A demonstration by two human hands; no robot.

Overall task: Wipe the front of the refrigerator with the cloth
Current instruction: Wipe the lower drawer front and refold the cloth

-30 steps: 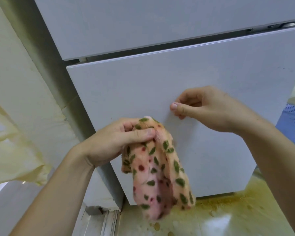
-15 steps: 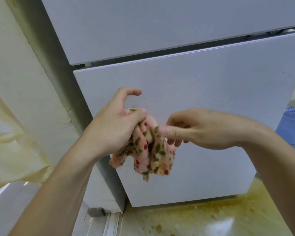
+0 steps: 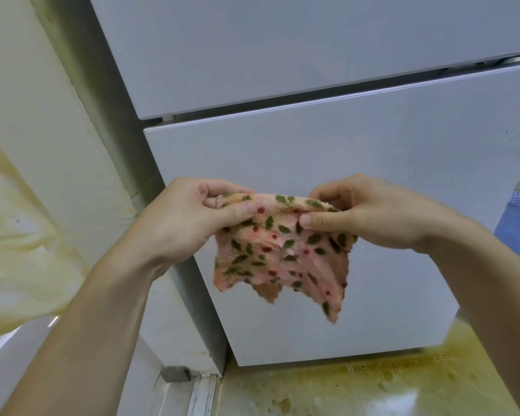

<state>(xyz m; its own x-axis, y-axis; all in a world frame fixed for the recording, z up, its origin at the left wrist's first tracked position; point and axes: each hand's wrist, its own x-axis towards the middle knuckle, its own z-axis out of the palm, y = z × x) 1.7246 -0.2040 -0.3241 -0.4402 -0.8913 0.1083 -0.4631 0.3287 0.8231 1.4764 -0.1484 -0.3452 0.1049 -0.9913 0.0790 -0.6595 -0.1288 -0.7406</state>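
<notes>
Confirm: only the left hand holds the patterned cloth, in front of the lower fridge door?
Wrong on the hands. The head view shows both holding it: left hand and right hand each pinch the top edge of the patterned cloth, in front of the lower fridge door.

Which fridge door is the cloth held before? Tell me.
The lower door: the cloth hangs before it, while the upper door lies wholly above the cloth.

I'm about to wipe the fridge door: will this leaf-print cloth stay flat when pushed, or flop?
Probably floppy: the cloth sags in folds below where the left hand and right hand pinch its top edge. Likely light, since fingertip pinches carry it. Its fuzzy nap may drag and bunch on the door.
</notes>
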